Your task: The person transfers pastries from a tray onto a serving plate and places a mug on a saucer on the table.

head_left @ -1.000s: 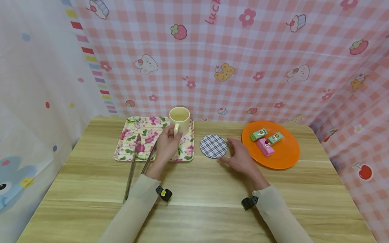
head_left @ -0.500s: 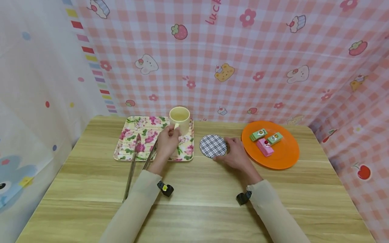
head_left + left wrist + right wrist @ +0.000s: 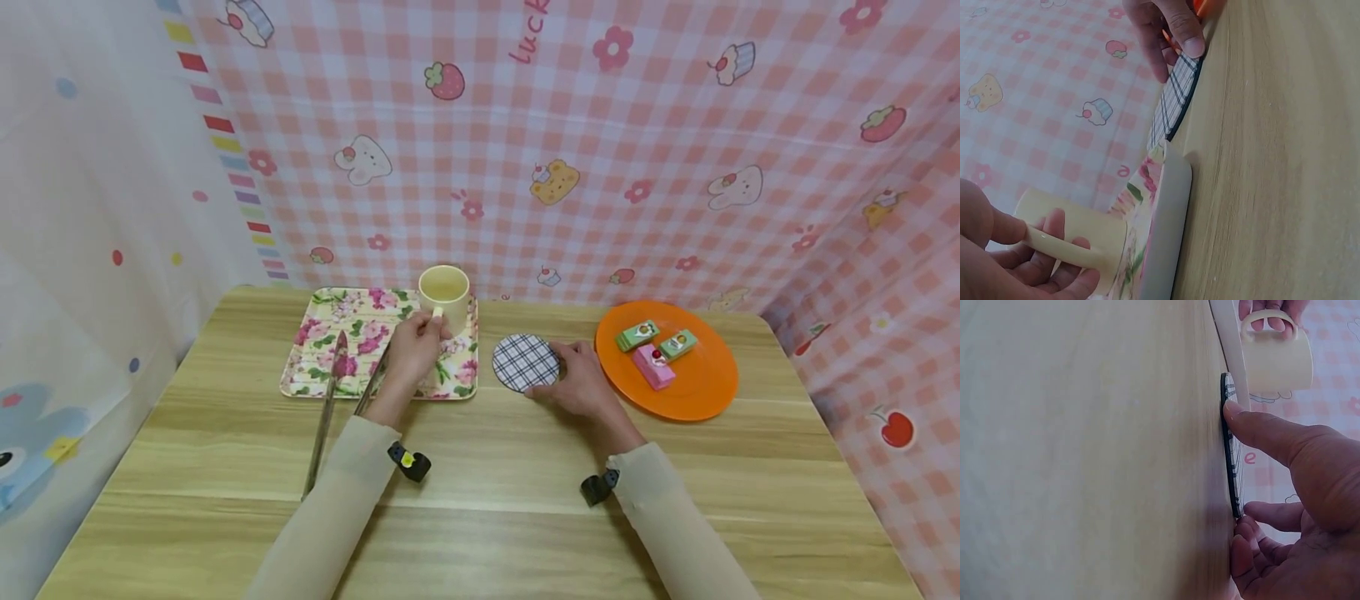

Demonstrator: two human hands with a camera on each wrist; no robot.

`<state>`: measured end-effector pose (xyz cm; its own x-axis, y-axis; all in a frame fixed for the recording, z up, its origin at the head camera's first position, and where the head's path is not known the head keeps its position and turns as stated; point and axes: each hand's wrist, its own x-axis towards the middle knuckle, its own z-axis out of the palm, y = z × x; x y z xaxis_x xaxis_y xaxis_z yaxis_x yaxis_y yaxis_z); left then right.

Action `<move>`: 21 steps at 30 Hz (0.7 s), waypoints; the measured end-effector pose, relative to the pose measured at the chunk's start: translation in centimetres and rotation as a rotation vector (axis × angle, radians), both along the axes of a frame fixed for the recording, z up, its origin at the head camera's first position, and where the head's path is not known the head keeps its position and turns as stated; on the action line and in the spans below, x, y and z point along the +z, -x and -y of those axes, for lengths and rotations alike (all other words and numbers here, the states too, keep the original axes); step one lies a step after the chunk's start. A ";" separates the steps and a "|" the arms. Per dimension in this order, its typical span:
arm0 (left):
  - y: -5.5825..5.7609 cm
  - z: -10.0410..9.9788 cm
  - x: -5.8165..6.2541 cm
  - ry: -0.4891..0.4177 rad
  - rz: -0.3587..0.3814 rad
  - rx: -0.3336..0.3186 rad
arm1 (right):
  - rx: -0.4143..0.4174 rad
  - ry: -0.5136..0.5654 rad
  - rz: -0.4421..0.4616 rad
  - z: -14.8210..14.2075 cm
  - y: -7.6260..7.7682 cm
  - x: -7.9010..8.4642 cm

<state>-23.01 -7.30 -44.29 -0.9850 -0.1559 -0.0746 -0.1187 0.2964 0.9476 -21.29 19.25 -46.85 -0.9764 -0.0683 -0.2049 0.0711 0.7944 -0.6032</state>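
My left hand (image 3: 415, 354) grips the handle of a pale yellow mug (image 3: 450, 298), fingers passed through the loop in the left wrist view. The mug stands upright on the right part of a floral tray (image 3: 315, 327). My right hand (image 3: 581, 379) holds a round plaid coaster (image 3: 525, 362) at its right side. In the right wrist view the thumb presses the near edge of the coaster (image 3: 1230, 450), and the other fingers curl at its far end. The coaster lies flat, close beside the tray.
Metal tongs (image 3: 324, 425) lean over the tray's front edge, partly behind the left forearm. An orange plate (image 3: 705, 387) at right bears two green cake pieces (image 3: 637, 335) and a pink one (image 3: 654, 367). A checked curtain (image 3: 480, 167) hangs behind the wooden table (image 3: 487, 500).
My right hand has shifted slightly left, its fingers closing onto the coaster's edge. The left hand stays on the mug handle, and the mug has not moved.
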 end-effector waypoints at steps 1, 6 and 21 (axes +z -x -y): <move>0.0 -0.1 0.0 -0.004 0.008 -0.001 | 0.000 0.001 0.000 0.0 0.0 -0.1; 0.1 -0.3 -0.2 -0.036 0.021 0.021 | -0.006 0.018 0.004 -0.1 0.0 -0.4; 0.1 -0.6 -1.4 -0.092 0.010 0.119 | 0.001 0.021 -0.003 0.0 -0.2 -0.2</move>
